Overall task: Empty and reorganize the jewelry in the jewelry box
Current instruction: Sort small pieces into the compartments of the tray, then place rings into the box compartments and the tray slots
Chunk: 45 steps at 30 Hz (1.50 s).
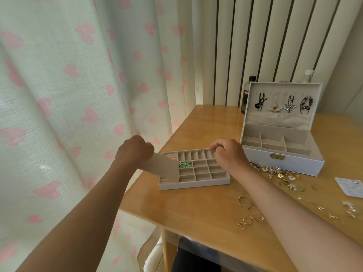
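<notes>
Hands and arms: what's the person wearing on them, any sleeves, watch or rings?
Nothing shows. No sleeves are in view on either side. Neither the left hand nor the right hand has a glove, watch or bracelet; no ring is visible.

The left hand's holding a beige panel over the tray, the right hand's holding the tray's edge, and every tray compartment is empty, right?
Not quite: the head view shows a green piece in one tray compartment, beside the panel. The left hand holds the panel; the right hand holds the tray's edge.
</notes>
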{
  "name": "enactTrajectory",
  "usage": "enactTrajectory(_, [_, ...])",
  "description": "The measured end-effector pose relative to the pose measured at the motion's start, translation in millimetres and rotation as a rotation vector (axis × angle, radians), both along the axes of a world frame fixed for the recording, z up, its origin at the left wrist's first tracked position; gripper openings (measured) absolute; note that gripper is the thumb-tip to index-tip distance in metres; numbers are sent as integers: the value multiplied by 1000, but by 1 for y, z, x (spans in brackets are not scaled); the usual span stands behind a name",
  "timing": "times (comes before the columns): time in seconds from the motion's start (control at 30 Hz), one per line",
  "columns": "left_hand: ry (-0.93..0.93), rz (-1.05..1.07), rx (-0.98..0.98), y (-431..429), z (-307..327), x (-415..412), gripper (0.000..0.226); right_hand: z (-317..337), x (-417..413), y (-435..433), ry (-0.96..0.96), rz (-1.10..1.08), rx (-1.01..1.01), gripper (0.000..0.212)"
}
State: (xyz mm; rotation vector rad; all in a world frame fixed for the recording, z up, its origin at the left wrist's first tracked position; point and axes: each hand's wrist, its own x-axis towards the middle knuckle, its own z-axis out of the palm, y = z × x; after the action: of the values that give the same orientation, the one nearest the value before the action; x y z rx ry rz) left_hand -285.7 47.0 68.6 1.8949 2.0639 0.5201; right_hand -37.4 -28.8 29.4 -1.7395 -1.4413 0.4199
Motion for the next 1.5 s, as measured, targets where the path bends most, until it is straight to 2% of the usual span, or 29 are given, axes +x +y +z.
enactTrajectory(0.1, [-213, -68, 131, -14, 37, 38, 25, 3, 9, -5, 92, -26, 16, 38])
enactTrajectory(0.2, [-389, -258, 47, -29, 35, 79, 31, 8, 15, -10, 277, -31, 24, 37])
enactTrajectory(0.27, [-335, -372, -28, -34, 14, 98, 32, 8, 18, -14, 418, -45, -25, 33])
enactTrajectory(0.33, [-79, -501, -86, -39, -15, 107, 32, 1, 23, -19, 415, -90, -68, 31])
enactTrajectory(0.4, [200, -619, -122, -48, -42, 110, 30, -8, 31, -25, 312, -107, -117, 33])
enactTrajectory(0.47, [339, -678, -75, -56, -61, 109, 27, -14, 32, -34, 157, -59, -189, 37])
enactTrajectory(0.67, [402, -731, -33, -58, -71, 105, 23, -32, 23, -38, -531, 139, -319, 21])
enactTrajectory(0.73, [406, -738, -27, -61, -74, 104, 28, -33, 18, -41, -649, 160, -321, 19])
enactTrajectory(0.83, [420, -753, -15, -67, -79, 103, 45, -26, 12, -44, -727, 154, -325, 17])
enactTrajectory(0.93, [417, -736, -21, -69, -82, 101, 55, -20, 8, -40, -694, 157, -384, 15])
enactTrajectory(1.0, [388, -723, 0, -70, -83, 101, 55, -18, 15, -41, -576, 168, -371, 14])
enactTrajectory(1.1, [341, -690, 75, -75, -86, 100, 45, -21, 41, -58, -382, 77, -248, 40])
enactTrajectory(1.13, [314, -679, 108, -77, -87, 100, 40, -22, 52, -66, -341, 26, -200, 42])
enactTrajectory(1.27, [98, -735, 214, -93, -81, 120, 36, -30, 91, -100, -211, -100, -85, 36])
enactTrajectory(1.37, [-44, -858, 286, -107, -78, 146, 29, -38, 109, -108, -216, -75, -27, 31])
enactTrajectory(1.5, [-4, -1025, 172, -118, -83, 168, 34, -53, 113, -106, -299, -13, 100, 27])
